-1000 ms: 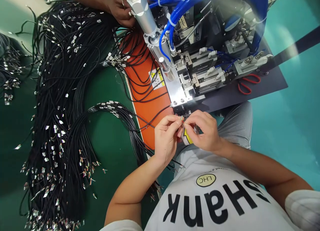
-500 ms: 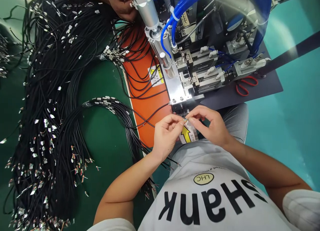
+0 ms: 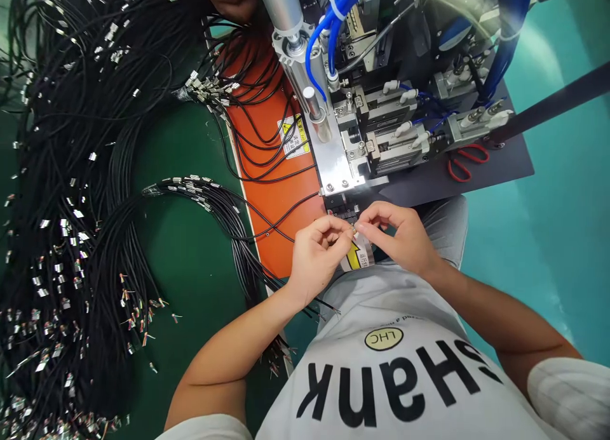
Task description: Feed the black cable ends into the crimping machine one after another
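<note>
My left hand [image 3: 317, 256] and my right hand [image 3: 400, 237] meet fingertip to fingertip just below the front of a metal machine head [image 3: 340, 167]. Both pinch the small stripped end of a thin black cable [image 3: 353, 227]. The cable runs left from my left hand across the orange plate [image 3: 281, 199]. A sticker with a yellow arrow [image 3: 355, 257] shows under my fingers.
Large bundles of black cables with metal terminals [image 3: 86, 192] cover the green table on the left. The machine carries blue air hoses [image 3: 324, 27] and pneumatic cylinders. Red-handled scissors [image 3: 464, 160] lie on the dark base at right. Another person's hand [image 3: 233, 2] works at the top.
My two hands have drifted slightly up toward the machine head while still pinching the cable end. The view has shifted, so the cable bundles sit lower and further left.
</note>
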A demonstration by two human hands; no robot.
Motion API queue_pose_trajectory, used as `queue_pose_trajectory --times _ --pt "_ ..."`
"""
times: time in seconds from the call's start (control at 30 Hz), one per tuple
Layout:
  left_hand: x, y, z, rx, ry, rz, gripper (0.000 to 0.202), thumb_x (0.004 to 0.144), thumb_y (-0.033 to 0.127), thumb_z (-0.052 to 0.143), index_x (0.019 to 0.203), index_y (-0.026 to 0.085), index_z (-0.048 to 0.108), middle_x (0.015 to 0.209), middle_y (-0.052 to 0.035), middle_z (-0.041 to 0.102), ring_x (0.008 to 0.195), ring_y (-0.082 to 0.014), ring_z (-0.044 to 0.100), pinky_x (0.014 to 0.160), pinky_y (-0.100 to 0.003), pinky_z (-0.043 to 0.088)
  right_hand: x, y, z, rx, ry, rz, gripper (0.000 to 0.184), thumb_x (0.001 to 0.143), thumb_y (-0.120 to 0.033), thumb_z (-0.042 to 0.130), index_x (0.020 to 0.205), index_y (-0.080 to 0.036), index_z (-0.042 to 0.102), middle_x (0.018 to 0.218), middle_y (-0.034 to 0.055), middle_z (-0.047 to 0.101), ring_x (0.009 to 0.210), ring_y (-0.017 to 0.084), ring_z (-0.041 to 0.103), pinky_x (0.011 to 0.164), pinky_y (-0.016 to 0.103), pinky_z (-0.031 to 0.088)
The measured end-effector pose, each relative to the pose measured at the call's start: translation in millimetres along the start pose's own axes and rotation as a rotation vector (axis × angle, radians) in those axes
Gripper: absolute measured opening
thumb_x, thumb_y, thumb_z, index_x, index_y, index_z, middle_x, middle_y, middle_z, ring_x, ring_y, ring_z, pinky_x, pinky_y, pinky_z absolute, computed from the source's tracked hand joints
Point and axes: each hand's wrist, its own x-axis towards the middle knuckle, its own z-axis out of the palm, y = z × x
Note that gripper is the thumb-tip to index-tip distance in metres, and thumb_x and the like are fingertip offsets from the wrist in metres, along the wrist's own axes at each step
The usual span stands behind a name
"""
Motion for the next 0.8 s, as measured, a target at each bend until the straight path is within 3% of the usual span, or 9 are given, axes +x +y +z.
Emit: queue_pose_trajectory --times 0.27,0.33,0.43,0.57,0.8 --pt "1 -3 -2.1 0.107 -0.028 0.045 0.017 0.086 0.031 0.069 0.079 0.014 0.066 0.073 0.0003 0.061 0.060 -0.0074 0.051 0.055 -0.019 0.044 -2 6 5 0.002 0.021 -0.065 0.009 0.088 -0.016 0.062 0.079 -0.019 0.064 0.078 -0.0009 0.060 0.071 0.013 0.053 0.066 0.029 0.040" --pt "0 -6 -5.5 0.233 -0.029 0.118 0.014 0.088 0.030 0.067 0.089 0.015 0.067 0.080 -0.0018 0.063 0.067 -0.0099 0.055 0.058 -0.021 0.047 -3 9 5 0.017 0.026 -0.038 0.008 0.088 -0.017 0.062 0.080 -0.019 0.063 0.078 -0.0006 0.060 0.071 0.013 0.053 0.066 0.029 0.040" --pt "1 -10 -13.3 0.490 -0.005 0.332 0.014 0.089 0.023 0.065 0.102 0.018 0.065 0.090 -0.0036 0.064 0.080 -0.0131 0.059 0.068 -0.024 0.051 1 16 2 0.079 0.052 0.046 0.009 0.088 -0.023 0.065 0.081 -0.018 0.063 0.076 -0.0002 0.061 0.068 0.013 0.053 0.063 0.029 0.040" --pt "14 -17 -22.9 0.756 -0.006 0.593 0.012 0.094 0.016 0.058 0.103 0.018 0.064 0.097 -0.0049 0.063 0.092 -0.0151 0.060 0.082 -0.028 0.052 13 30 1 0.192 0.097 0.162 0.016 0.086 -0.031 0.069 0.079 -0.017 0.063 0.068 -0.0018 0.058 0.060 0.011 0.050 0.057 0.027 0.037" --pt "36 -36 -28.6 0.879 0.005 0.702 0.018 0.097 0.017 0.051 0.109 0.019 0.065 0.092 -0.0045 0.059 0.086 -0.0152 0.060 0.075 -0.028 0.053 27 51 6 0.267 0.136 0.256 0.021 0.083 -0.036 0.073 0.077 -0.017 0.065 0.064 -0.0023 0.058 0.059 0.011 0.050 0.058 0.026 0.039"
